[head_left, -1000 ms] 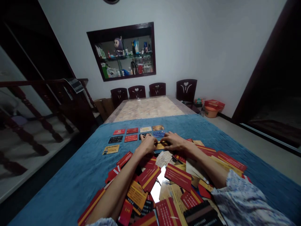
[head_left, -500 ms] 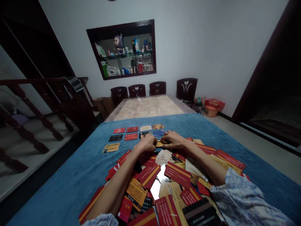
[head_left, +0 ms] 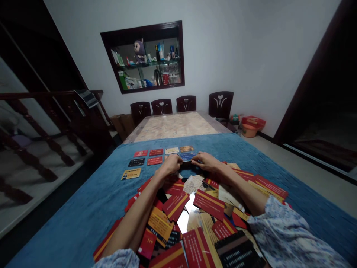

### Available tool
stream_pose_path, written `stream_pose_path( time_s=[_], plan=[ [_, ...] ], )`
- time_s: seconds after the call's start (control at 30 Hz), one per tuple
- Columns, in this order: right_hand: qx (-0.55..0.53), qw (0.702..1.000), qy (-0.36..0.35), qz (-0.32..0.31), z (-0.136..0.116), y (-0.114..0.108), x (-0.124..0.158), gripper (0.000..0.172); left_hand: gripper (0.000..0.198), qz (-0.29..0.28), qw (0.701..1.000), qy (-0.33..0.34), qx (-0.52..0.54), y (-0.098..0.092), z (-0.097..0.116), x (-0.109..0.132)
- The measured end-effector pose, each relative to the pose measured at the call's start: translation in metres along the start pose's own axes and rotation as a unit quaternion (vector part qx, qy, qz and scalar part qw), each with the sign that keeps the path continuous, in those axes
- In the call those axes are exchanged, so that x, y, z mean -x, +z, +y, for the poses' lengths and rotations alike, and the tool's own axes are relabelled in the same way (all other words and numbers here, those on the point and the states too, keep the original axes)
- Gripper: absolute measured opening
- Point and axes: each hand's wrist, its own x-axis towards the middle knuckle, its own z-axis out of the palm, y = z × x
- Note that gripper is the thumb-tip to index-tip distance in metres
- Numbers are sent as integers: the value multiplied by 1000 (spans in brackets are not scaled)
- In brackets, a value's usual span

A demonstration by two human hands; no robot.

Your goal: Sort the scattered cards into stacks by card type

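Note:
My left hand (head_left: 172, 164) and my right hand (head_left: 206, 161) pinch opposite ends of a thin card (head_left: 186, 161), which is tilted nearly edge-on so that its face hardly shows. Just behind it, a blue card (head_left: 187, 155) lies on the blue cloth. Other cards are laid out in rows to the left, among them a black card (head_left: 136, 162), a red card (head_left: 154, 160) and a gold card with a figure on it (head_left: 131, 174). Beneath my forearms spreads a loose heap of cards (head_left: 209, 204), mostly red with gold stripes, overlapping one another.
The blue cloth (head_left: 83, 208) covers the near part of the table, and the bare patterned tabletop (head_left: 178, 124) extends beyond it. Dark chairs (head_left: 186, 104) stand at the far side. A wooden railing (head_left: 39, 145) runs on the left; a red and orange tub (head_left: 251, 126) sits right.
Both hands have raised the card slightly and tipped it, so its yellow-striped face no longer shows. The blue card behind is more visible. The view has shifted a little.

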Motion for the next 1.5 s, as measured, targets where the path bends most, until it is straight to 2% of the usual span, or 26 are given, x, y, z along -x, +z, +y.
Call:
stream_pose_path(
  time_s=[0.33, 0.5, 0.63, 0.8, 0.97, 1.2, 1.27, 1.43, 1.5],
  plan=[
    [43, 998, 50, 0, 4, 5, 0, 29, 28, 38, 999, 1, 18, 3, -3, -3],
    [54, 996, 72, 0, 3, 9, 0, 21, 26, 52, 998, 9, 37, 8, -6, -6],
    [23, 995, 87, 40, 7, 8, -1, 21, 23, 69, 994, 6, 81, 13, -10, -9],
    [-50, 989, 88, 106, 14, 1, -2, 20, 21, 62, 991, -1, 121, 19, -10, -11],
    [-110, 979, 65, 157, 12, 0, -5, 18, 23, 49, 994, 9, 99, 22, -5, -8],
    [-36, 983, 41, 176, 4, -1, -5, 19, 37, 60, 993, -8, 100, 21, -3, -10],
    [-10, 985, 28, 169, 1, -3, -4, 21, 41, 84, 991, -11, 104, 19, -2, -11],
    [27, 990, 12, 138, -6, -4, -3, 20, 38, 215, 968, 12, 133, 12, 7, -6],
    [37, 991, 7, 128, -9, -3, -3, 23, 34, 233, 962, 22, 139, 10, 12, -4]
  ],
)
